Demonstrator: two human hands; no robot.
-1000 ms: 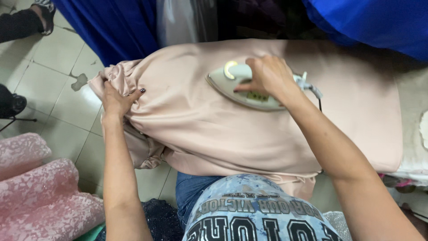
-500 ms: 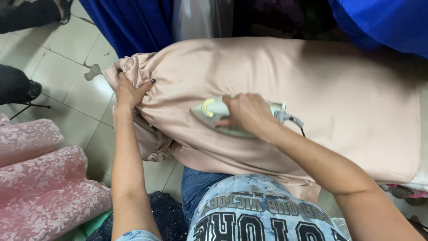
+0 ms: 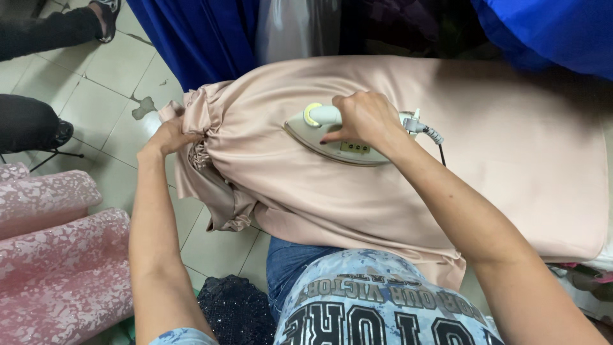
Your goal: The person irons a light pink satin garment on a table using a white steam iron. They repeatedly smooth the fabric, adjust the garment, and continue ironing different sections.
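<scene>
A pale pink satin garment (image 3: 485, 160) lies spread over an ironing board. My right hand (image 3: 364, 118) grips the handle of a cream electric iron (image 3: 319, 128), whose pointed tip faces left and whose soleplate rests flat on the cloth. The iron's cord (image 3: 434, 137) trails off to the right. My left hand (image 3: 169, 137) pinches the gathered, ruffled end of the garment (image 3: 204, 128) at the board's left tip and holds it taut. The loose edge of the cloth hangs down off the near side.
Blue fabric (image 3: 204, 38) hangs behind the board and at the top right (image 3: 543, 32). Rolls of pink lace fabric (image 3: 57, 255) lie at the lower left. Another person's dark-trousered legs and shoes (image 3: 38, 121) stand on the tiled floor at the left.
The iron has slid across the cloth, first toward me and left, now back away a little. My left hand has kept its hold on the gathered end.
</scene>
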